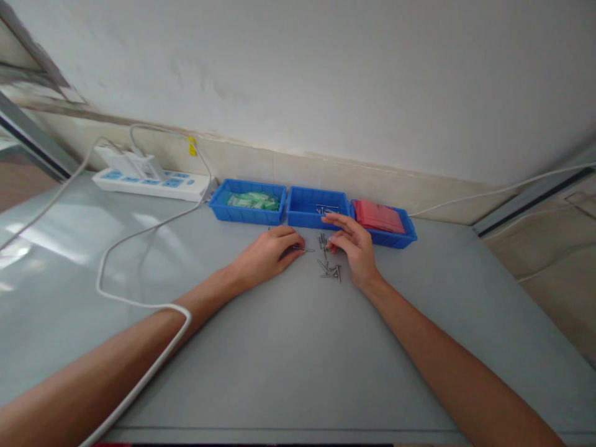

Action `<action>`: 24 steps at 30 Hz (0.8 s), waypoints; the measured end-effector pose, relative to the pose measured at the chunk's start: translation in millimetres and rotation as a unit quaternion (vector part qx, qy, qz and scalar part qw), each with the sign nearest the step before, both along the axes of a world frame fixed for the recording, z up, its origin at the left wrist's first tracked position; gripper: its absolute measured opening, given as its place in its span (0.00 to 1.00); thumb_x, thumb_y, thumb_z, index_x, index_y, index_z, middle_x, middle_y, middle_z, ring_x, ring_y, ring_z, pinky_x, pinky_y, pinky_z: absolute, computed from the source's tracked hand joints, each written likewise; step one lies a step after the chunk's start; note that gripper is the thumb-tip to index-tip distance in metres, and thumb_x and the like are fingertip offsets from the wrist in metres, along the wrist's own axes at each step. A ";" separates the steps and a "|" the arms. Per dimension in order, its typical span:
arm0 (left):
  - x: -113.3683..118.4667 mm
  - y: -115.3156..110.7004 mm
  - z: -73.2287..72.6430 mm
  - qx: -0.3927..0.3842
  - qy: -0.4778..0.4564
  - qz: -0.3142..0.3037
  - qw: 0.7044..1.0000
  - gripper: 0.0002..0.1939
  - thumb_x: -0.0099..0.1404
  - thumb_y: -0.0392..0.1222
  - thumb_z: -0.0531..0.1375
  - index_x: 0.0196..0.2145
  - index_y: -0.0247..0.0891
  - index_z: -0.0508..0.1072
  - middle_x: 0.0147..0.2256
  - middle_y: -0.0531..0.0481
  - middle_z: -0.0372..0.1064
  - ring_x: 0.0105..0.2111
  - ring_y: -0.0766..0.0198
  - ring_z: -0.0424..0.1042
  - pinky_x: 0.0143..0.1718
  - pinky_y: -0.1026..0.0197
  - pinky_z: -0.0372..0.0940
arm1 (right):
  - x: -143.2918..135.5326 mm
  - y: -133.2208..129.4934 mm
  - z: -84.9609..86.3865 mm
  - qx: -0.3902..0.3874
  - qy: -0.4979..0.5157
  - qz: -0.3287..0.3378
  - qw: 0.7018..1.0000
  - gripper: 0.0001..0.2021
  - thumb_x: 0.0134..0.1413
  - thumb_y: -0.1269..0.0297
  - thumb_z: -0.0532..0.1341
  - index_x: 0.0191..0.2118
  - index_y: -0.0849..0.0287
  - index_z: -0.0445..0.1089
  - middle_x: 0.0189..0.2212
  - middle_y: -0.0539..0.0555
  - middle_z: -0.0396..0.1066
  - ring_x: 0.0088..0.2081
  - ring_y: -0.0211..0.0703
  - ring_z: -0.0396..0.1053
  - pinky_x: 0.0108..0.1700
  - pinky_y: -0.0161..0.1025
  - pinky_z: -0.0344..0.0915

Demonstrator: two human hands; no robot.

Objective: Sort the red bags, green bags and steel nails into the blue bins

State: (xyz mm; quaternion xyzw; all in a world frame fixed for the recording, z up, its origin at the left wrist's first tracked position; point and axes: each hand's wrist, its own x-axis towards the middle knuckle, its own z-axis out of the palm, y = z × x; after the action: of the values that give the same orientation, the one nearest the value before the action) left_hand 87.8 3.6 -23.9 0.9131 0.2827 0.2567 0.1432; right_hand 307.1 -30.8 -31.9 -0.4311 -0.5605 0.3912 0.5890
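My left hand [274, 251] is closed in a pinch on metal screws [303, 249] that stick out to the right from its fingertips, low over the table. Right of the loose screws, my right hand [354, 247] has its index finger stretched out and the other fingers bent, with no object visible in it. Between the hands lie several screws [323, 243], and a second small group of screws [331, 272] sits a little nearer. Behind them, the middle blue bin [305, 218] holds a few more screws.
A blue bin [246, 214] with green packets [254, 200] stands at the left. Another blue bin [395, 239] holds red packets [379, 216]. A power strip [186, 186] is at the back left, and a white cable [139, 304] crosses my left forearm.
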 end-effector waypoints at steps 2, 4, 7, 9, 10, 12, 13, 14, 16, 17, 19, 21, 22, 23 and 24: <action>0.1 -0.2 0.1 -0.002 0.002 0.005 1.000 0.12 0.74 0.43 0.53 0.40 0.38 0.75 0.39 0.45 0.73 0.41 0.58 0.73 0.46 0.57 0.68 | -0.1 -0.1 0.3 0.001 -0.005 0.000 1.000 0.18 0.49 0.66 0.62 0.49 0.54 0.73 0.49 0.56 0.77 0.27 0.35 0.69 0.29 0.37 0.66; 0.5 -0.1 -0.3 0.004 0.002 0.010 1.000 0.12 0.75 0.43 0.52 0.40 0.38 0.74 0.39 0.45 0.73 0.41 0.58 0.72 0.46 0.57 0.68 | -0.2 -0.2 0.4 0.002 -0.011 0.002 1.000 0.18 0.50 0.66 0.62 0.49 0.54 0.73 0.50 0.57 0.76 0.27 0.35 0.68 0.30 0.37 0.66; 1.0 -0.5 -0.2 0.032 0.001 0.020 0.999 0.12 0.75 0.44 0.51 0.42 0.38 0.72 0.40 0.45 0.72 0.42 0.56 0.71 0.47 0.56 0.67 | -0.8 -0.9 0.4 -0.001 -0.012 0.003 1.000 0.19 0.50 0.66 0.61 0.50 0.54 0.73 0.50 0.57 0.76 0.27 0.35 0.68 0.30 0.37 0.66; 1.0 -1.8 1.2 0.042 -0.005 0.031 0.999 0.12 0.76 0.44 0.51 0.43 0.38 0.72 0.40 0.44 0.73 0.42 0.56 0.71 0.46 0.56 0.67 | -1.7 -2.3 1.0 -0.006 -0.013 0.001 1.000 0.19 0.49 0.66 0.62 0.49 0.54 0.73 0.48 0.56 0.76 0.27 0.34 0.68 0.29 0.36 0.65; 0.9 -2.8 2.2 0.040 -0.010 0.035 0.999 0.12 0.76 0.44 0.51 0.43 0.38 0.72 0.39 0.45 0.73 0.41 0.57 0.71 0.45 0.57 0.67 | -2.3 -3.3 1.6 -0.007 -0.019 0.002 1.000 0.19 0.49 0.67 0.62 0.49 0.54 0.73 0.47 0.55 0.76 0.26 0.34 0.67 0.28 0.36 0.64; 0.7 -5.4 4.5 0.033 -0.023 0.043 0.998 0.13 0.76 0.46 0.51 0.44 0.38 0.72 0.38 0.46 0.73 0.38 0.59 0.72 0.43 0.59 0.67 | -3.6 -5.9 3.4 -0.004 -0.048 0.012 0.999 0.18 0.49 0.67 0.62 0.48 0.54 0.74 0.43 0.53 0.77 0.24 0.32 0.62 0.26 0.35 0.60; 0.6 -6.8 5.6 0.032 -0.031 0.045 0.998 0.13 0.76 0.47 0.51 0.43 0.38 0.72 0.37 0.46 0.73 0.37 0.61 0.72 0.42 0.60 0.67 | -4.3 -7.3 4.4 -0.001 -0.067 0.021 0.998 0.17 0.50 0.67 0.62 0.47 0.54 0.75 0.41 0.52 0.77 0.22 0.32 0.60 0.25 0.34 0.58; 0.5 -8.2 6.4 0.031 -0.041 0.047 0.998 0.13 0.76 0.48 0.52 0.43 0.38 0.72 0.37 0.47 0.73 0.36 0.61 0.72 0.42 0.61 0.67 | -4.8 -8.6 5.5 0.003 -0.085 0.034 0.996 0.17 0.50 0.67 0.62 0.47 0.54 0.75 0.39 0.52 0.77 0.22 0.31 0.57 0.25 0.34 0.56; 0.4 -10.2 7.1 0.029 -0.063 0.049 0.996 0.13 0.75 0.50 0.53 0.42 0.39 0.71 0.35 0.49 0.72 0.34 0.63 0.72 0.41 0.62 0.67 | -5.4 -10.8 7.5 0.011 -0.110 0.062 0.992 0.15 0.51 0.66 0.62 0.46 0.55 0.77 0.36 0.51 0.77 0.21 0.32 0.56 0.24 0.34 0.54; 0.4 -10.9 7.1 0.024 -0.070 0.048 0.996 0.13 0.75 0.51 0.54 0.41 0.39 0.71 0.35 0.50 0.72 0.34 0.64 0.72 0.40 0.62 0.67 | -5.4 -11.6 8.4 0.012 -0.118 0.076 0.990 0.14 0.51 0.65 0.61 0.45 0.55 0.78 0.34 0.50 0.77 0.22 0.32 0.56 0.24 0.34 0.54; 0.4 -11.3 6.4 0.011 -0.078 0.049 0.996 0.13 0.74 0.52 0.55 0.40 0.40 0.70 0.33 0.51 0.72 0.32 0.64 0.71 0.38 0.63 0.67 | -4.8 -12.5 9.7 0.010 -0.133 0.096 0.986 0.12 0.52 0.64 0.62 0.41 0.57 0.79 0.25 0.48 0.71 0.22 0.33 0.56 0.24 0.35 0.53; 0.3 -11.2 5.7 0.002 -0.079 0.047 0.996 0.13 0.74 0.52 0.55 0.40 0.40 0.69 0.33 0.52 0.71 0.32 0.65 0.71 0.37 0.63 0.67 | -3.7 -12.8 10.4 0.002 -0.143 0.105 0.984 0.11 0.52 0.63 0.62 0.39 0.58 0.80 0.19 0.46 0.62 0.21 0.34 0.55 0.24 0.35 0.51; 0.3 -11.2 5.7 0.001 -0.080 0.044 0.996 0.13 0.74 0.53 0.55 0.39 0.40 0.69 0.33 0.52 0.71 0.32 0.65 0.71 0.37 0.63 0.67 | -3.2 -12.8 10.6 -0.003 -0.145 0.107 0.984 0.12 0.52 0.63 0.62 0.39 0.58 0.81 0.18 0.45 0.60 0.21 0.34 0.54 0.23 0.35 0.51; 0.3 -11.3 5.9 0.000 -0.080 0.040 0.996 0.14 0.74 0.53 0.55 0.39 0.40 0.69 0.33 0.52 0.72 0.33 0.64 0.72 0.38 0.63 0.67 | -2.8 -12.7 10.8 -0.005 -0.144 0.109 0.984 0.12 0.52 0.62 0.62 0.39 0.57 0.81 0.17 0.45 0.59 0.20 0.34 0.54 0.23 0.35 0.50; 0.4 -11.5 6.5 0.000 -0.078 0.037 0.996 0.14 0.75 0.53 0.54 0.40 0.40 0.69 0.34 0.52 0.72 0.33 0.64 0.72 0.38 0.63 0.67 | -2.6 -12.7 10.9 -0.006 -0.141 0.111 0.984 0.12 0.52 0.62 0.62 0.39 0.57 0.81 0.18 0.45 0.59 0.21 0.34 0.54 0.23 0.35 0.50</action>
State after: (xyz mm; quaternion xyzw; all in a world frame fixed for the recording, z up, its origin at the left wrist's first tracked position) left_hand 88.2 -7.9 -17.4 0.8792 0.3040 0.3324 0.1554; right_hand 304.5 -43.4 -21.0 -0.4209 -0.6797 0.3929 0.4544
